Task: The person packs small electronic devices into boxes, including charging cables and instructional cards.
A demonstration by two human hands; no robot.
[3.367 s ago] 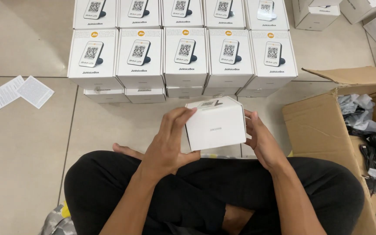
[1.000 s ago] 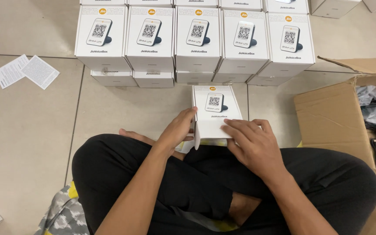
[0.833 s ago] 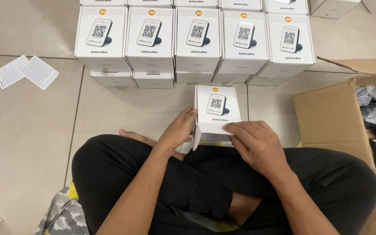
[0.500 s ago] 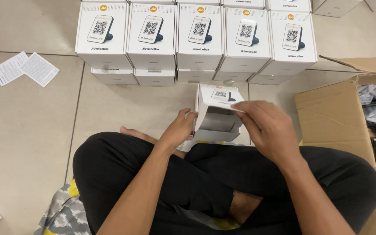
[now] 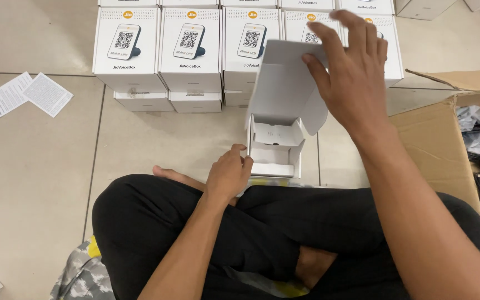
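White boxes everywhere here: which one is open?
The white box right before the crossed legs: right hand lifts its lid, left hand steadies it. The stacked boxes are shut.

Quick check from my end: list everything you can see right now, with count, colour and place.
open box: one, white, on the floor before the crossed legs
lid flap: one, white, lifted upright
stacked boxes: two layers, white, rows at top, exact count cut off
paper leaflets: two, white, floor at left
cardboard carton: one, brown, right, holding dark cables and wrapping
floor: beige tiles
left hand: steadies the open box's left wall
right hand: holds the lid flap's top edge
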